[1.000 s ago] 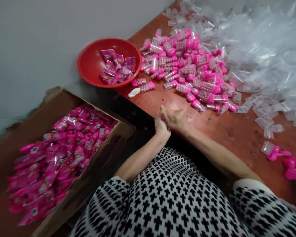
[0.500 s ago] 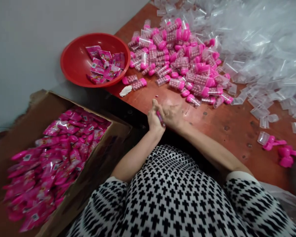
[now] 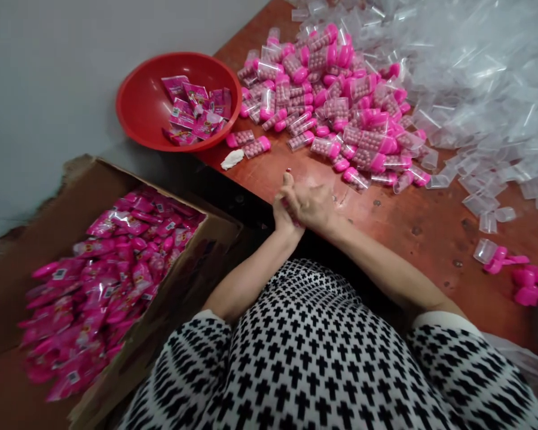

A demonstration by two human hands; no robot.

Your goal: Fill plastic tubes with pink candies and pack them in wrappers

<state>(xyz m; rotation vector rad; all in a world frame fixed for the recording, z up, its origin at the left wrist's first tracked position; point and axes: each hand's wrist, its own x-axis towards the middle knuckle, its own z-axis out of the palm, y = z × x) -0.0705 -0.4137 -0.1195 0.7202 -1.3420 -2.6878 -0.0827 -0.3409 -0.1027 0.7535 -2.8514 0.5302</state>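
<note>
"Pressing together, were they, the left hand [image 3: 283,216] and right hand [image 3: 316,205]?"

"Yes, near the edge of the table [image 3: 385,220]; a mostly hidden pink item [image 3: 298,224] showed between them."

"And the fingers [image 3: 291,196]?"

"Curled, but I couldn't tell what they pinched."

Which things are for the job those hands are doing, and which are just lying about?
Probably for the job:
left hand and right hand, together around something pink, mostly hidden
clear plastic tubes with pink caps and small balls inside
loose clear plastic cups
shiny pink packets in the brown cardboard box and round red plastic bowl

Probably just lying about:
crumpled white scrap
tiny red speck
</note>
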